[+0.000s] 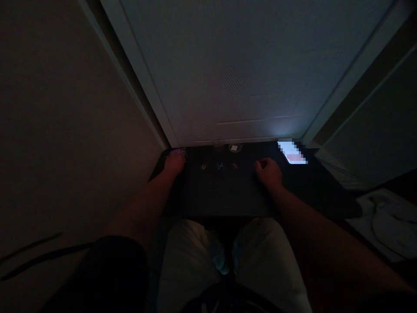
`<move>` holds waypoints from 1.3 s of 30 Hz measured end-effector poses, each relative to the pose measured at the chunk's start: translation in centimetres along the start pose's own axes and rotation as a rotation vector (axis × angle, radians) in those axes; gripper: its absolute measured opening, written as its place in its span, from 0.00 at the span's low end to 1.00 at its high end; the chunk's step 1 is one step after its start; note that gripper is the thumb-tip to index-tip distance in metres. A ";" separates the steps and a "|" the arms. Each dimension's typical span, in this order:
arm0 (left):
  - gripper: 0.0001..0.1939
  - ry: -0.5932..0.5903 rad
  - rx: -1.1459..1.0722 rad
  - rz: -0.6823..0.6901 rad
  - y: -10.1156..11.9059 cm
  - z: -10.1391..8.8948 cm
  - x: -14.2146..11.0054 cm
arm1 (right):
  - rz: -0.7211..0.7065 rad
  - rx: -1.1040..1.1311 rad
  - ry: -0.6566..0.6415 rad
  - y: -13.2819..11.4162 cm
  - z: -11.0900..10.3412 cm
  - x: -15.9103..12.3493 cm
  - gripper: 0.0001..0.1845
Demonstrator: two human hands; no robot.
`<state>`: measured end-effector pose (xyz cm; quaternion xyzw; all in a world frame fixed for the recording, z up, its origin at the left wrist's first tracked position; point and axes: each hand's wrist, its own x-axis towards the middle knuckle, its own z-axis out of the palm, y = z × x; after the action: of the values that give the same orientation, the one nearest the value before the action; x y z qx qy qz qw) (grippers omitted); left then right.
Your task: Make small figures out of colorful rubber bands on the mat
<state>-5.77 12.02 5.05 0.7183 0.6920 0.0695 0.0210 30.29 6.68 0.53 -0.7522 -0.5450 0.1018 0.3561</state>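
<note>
The scene is very dim. On the left end of a dark table (224,191), my left hand (175,163) reaches into a pile of thin pinkish pieces (177,151); its fingertips are hidden there. My right hand (269,173) rests on the right half of the table with its fingers curled in. Whatever it holds, if anything, does not show. Between my hands lie three small clusters in a row: a left cluster (203,166), a bluish middle cluster (219,165) and a reddish right cluster (234,165). They are too dark to name.
A small round dish (235,148) with a white square stands at the table's back edge, beside a faint clear container (218,143). A lit phone (295,156) lies at the back right. Behind rises a pale panel (247,104). A cable crosses a white surface (387,221) at lower right.
</note>
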 end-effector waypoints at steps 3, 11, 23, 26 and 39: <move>0.09 0.111 -0.018 0.018 0.9 -0.2 -0.8 | 0.007 0.027 0.005 0.1 0.0 0.0 0.18; 0.10 0.310 -0.715 0.110 5.8 0.4 -5.7 | -0.039 0.067 0.086 0.6 0.2 0.2 0.16; 0.13 0.136 -1.410 -0.037 13.4 5.1 -11.5 | -0.516 0.311 -0.243 -5.0 1.3 -9.2 0.05; 0.11 0.123 -1.416 -0.007 13.0 5.3 -11.6 | -0.475 0.313 -0.304 -5.6 1.8 -10.4 0.04; 0.10 0.011 -1.517 0.011 13.2 5.5 -12.0 | -0.448 0.316 -0.285 -5.4 1.2 -10.4 0.04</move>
<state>7.58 -0.09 0.46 0.5100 0.4512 0.5300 0.5053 21.57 -1.25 0.69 -0.5268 -0.7191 0.2087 0.4023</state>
